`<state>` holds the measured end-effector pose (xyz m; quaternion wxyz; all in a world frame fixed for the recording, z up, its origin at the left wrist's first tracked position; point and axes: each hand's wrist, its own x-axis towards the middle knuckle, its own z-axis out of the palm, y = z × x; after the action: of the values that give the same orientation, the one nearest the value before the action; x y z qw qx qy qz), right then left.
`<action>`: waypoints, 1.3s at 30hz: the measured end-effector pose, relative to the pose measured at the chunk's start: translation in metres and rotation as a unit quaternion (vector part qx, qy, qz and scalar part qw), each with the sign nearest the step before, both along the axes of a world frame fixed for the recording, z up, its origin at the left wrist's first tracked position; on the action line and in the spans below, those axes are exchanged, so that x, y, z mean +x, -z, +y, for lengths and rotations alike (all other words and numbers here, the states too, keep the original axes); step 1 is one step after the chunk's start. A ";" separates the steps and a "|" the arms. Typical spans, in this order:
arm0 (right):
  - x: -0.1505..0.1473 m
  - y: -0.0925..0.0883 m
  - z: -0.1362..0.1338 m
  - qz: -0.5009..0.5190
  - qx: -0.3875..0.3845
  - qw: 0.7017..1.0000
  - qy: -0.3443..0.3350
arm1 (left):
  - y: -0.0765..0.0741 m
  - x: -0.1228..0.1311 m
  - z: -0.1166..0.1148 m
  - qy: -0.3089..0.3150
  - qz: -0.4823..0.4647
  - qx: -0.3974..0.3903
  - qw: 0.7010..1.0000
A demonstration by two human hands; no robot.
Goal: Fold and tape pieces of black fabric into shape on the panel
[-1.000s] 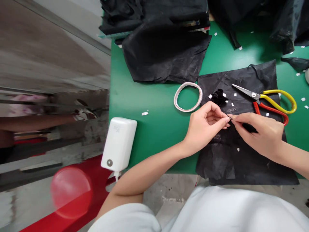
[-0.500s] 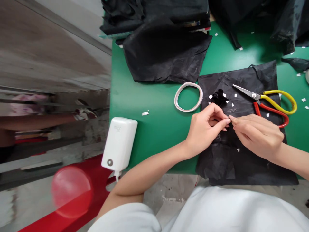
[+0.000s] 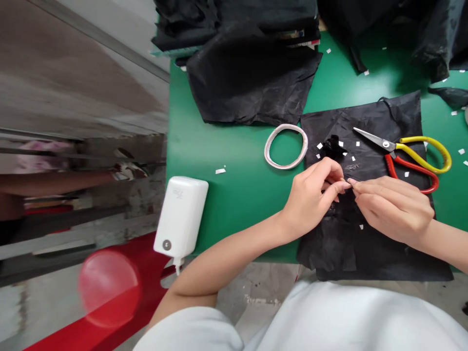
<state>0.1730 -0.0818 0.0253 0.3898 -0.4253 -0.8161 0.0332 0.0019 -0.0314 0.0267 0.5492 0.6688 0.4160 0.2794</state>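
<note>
My left hand and my right hand meet fingertip to fingertip above a flat sheet of black fabric. Both are closed in a pinch, and whatever lies between the fingers is too small and hidden to make out. Just beyond the fingers sits a small crumpled black piece, with several white paper bits scattered round it. Scissors with one yellow and one red handle lie partly spread on the fabric, beyond my right hand. A whitish tape ring rests to the left, touching the fabric's edge.
On the green table a white power bank with a cable lies at the left edge. Black cloth covers the back, and more dark fabric hangs at the far right. A red stool stands lower left; a person's leg shows beyond.
My fingertips have shifted very slightly, the right hand a little to the right, and both stay pinched close together. The scissors, tape ring and fabric lie as before.
</note>
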 end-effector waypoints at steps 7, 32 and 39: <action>0.000 -0.009 0.004 0.055 -0.086 0.993 0.066 | -0.002 -0.003 -0.005 0.035 0.037 0.111 0.993; 0.006 -0.008 0.011 0.053 -0.216 0.975 0.005 | -0.007 -0.001 0.001 0.082 -0.014 -0.104 0.991; 0.006 -0.011 0.012 0.080 -0.236 0.968 0.028 | -0.008 -0.001 0.003 0.083 -0.044 -0.149 0.984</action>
<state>0.1787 -0.0700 0.0361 0.3433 -0.5237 -0.7391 0.2483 0.0009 -0.0280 0.0346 0.6821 0.5986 0.3711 0.1966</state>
